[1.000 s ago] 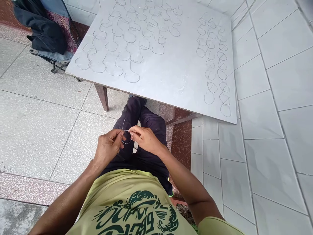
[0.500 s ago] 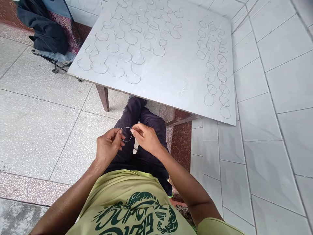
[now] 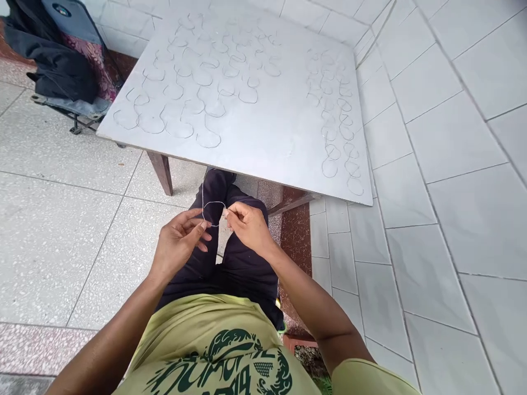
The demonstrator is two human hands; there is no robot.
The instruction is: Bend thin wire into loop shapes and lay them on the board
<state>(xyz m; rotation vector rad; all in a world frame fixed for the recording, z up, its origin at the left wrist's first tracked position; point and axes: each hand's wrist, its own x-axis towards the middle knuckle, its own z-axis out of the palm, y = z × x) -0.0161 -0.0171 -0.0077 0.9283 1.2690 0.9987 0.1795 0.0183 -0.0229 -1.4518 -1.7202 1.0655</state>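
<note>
Left hand [image 3: 178, 235]: your fingers are loosely spread, index apart from thumb, with the wire [image 3: 214, 202] running past the fingertips. Cannot tell whether your thumb presses it against a finger behind.

Bent wires [image 3: 211, 147], many, lie in loose rows on the left part of the surface [image 3: 269, 142], beyond your hands; same slender stock, by the look of them.

Wire, position: in the air between your two hands, above your lap and short of the surface's near edge. It shows one rounded loop, with a tail standing up from the loop's left side.

Handling (judged): very light, so weight should give you no trouble. Stiff enough to hold a curve, yet likely springy; a firm squeeze on the loop could flatten it, and a sharp fold could leave a kink. Smooth and thin, so expect it to roll or twist between your fingers. Best hold: fingertips at the left crossing, where tail meets loop, plus a light pinch on the loop's right side. Avoid gripping the tail alone; the loop may swing.

Right hand [image 3: 247, 227]: your thumb and index pinch the loop's right side.

Looped wires [image 3: 330, 176]: in columns along the surface's right side.
</note>
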